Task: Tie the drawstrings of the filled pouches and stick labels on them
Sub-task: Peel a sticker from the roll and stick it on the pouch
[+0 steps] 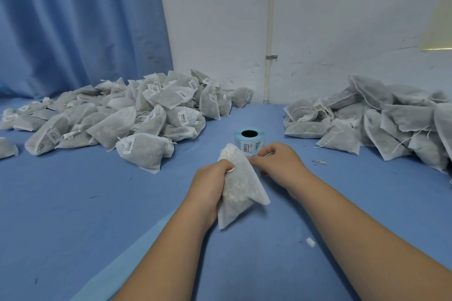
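Pouch clenched in left hand; right hand pinches its top

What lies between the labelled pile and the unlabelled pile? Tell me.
In the head view, the label roll stands between the labelled pile and the unlabelled pile; otherwise bare blue cloth.

1. The single head-worn camera is looking forward and down over the blue table.
2. It is sitting close above both forearms, which are entering from the bottom edge.
3. It is facing the white wall.
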`<action>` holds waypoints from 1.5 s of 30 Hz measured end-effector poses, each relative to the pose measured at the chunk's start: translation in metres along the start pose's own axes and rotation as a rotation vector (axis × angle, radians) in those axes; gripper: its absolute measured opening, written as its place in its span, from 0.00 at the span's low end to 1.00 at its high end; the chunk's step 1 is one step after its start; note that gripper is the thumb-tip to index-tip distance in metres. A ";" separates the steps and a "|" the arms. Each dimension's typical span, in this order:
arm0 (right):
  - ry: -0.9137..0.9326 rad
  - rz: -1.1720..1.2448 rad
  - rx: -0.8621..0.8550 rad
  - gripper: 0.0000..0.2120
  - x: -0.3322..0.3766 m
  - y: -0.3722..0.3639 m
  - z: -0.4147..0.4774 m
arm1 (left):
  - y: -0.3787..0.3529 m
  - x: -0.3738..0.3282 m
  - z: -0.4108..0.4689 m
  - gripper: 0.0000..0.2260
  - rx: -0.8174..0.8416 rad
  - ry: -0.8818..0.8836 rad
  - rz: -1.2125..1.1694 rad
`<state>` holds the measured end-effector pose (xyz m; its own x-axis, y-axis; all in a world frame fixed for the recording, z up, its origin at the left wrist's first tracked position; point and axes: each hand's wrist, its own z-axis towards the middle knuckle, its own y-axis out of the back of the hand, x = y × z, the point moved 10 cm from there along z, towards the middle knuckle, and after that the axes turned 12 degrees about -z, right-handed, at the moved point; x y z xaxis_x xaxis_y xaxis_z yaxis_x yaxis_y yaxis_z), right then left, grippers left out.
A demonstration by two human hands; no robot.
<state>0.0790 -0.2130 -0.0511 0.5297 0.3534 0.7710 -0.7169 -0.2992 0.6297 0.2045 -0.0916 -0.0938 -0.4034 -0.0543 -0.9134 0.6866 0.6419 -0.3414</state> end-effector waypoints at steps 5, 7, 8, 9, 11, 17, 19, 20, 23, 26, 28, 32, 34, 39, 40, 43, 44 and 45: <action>0.003 0.043 0.040 0.16 -0.005 0.002 0.000 | 0.000 0.001 0.000 0.06 0.009 0.015 -0.026; 0.018 0.047 0.049 0.16 -0.005 0.002 -0.001 | 0.000 0.001 -0.001 0.06 0.009 0.015 -0.029; 0.023 0.044 0.053 0.16 -0.006 0.003 -0.001 | 0.001 0.001 -0.001 0.05 0.006 0.013 -0.029; 0.027 0.040 0.056 0.15 -0.006 0.003 -0.001 | 0.001 0.001 -0.001 0.05 0.001 0.011 -0.027; 0.029 0.031 0.057 0.14 -0.007 0.004 0.000 | 0.001 0.000 0.000 0.05 -0.006 0.011 -0.023; 0.008 0.017 0.038 0.14 -0.007 0.005 -0.002 | 0.001 0.000 0.000 0.05 -0.011 0.012 -0.008; -0.013 0.011 0.017 0.16 -0.006 0.007 -0.002 | 0.001 0.000 0.000 0.06 -0.006 0.002 0.004; -0.016 0.006 0.013 0.16 -0.004 0.006 -0.002 | 0.001 0.000 0.000 0.07 -0.003 -0.002 0.011; -0.014 -0.015 0.023 0.13 0.000 0.004 -0.003 | 0.001 0.000 0.001 0.06 -0.005 -0.007 0.021; -0.029 -0.009 0.032 0.12 0.000 0.004 -0.004 | 0.001 0.000 0.001 0.06 -0.007 -0.004 0.025; -0.036 0.003 0.041 0.12 -0.001 0.005 -0.005 | 0.001 0.000 0.001 0.06 -0.004 -0.003 0.023; -0.038 0.043 0.066 0.11 -0.002 0.006 -0.007 | 0.001 -0.001 0.001 0.06 -0.006 -0.004 0.022; -0.032 0.051 0.078 0.11 -0.003 0.006 -0.007 | 0.001 -0.001 0.000 0.06 -0.006 -0.002 0.023; -0.018 0.039 0.112 0.10 -0.005 0.006 -0.006 | 0.001 0.000 0.001 0.06 -0.008 0.004 0.025; -0.012 0.025 0.120 0.10 -0.006 0.006 -0.005 | 0.002 0.000 0.001 0.06 -0.010 0.005 0.026; -0.021 -0.001 0.148 0.07 -0.009 0.008 -0.003 | 0.002 0.000 0.001 0.06 -0.012 0.007 0.029; -0.031 -0.014 0.157 0.05 -0.012 0.009 -0.002 | 0.002 0.000 0.001 0.06 -0.013 0.007 0.029; -0.041 -0.029 0.169 0.04 -0.013 0.010 0.000 | 0.002 0.000 0.001 0.06 -0.014 0.007 0.026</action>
<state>0.0646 -0.2204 -0.0552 0.5696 0.3289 0.7532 -0.6164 -0.4353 0.6562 0.2060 -0.0911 -0.0949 -0.3900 -0.0323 -0.9203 0.6884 0.6535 -0.3147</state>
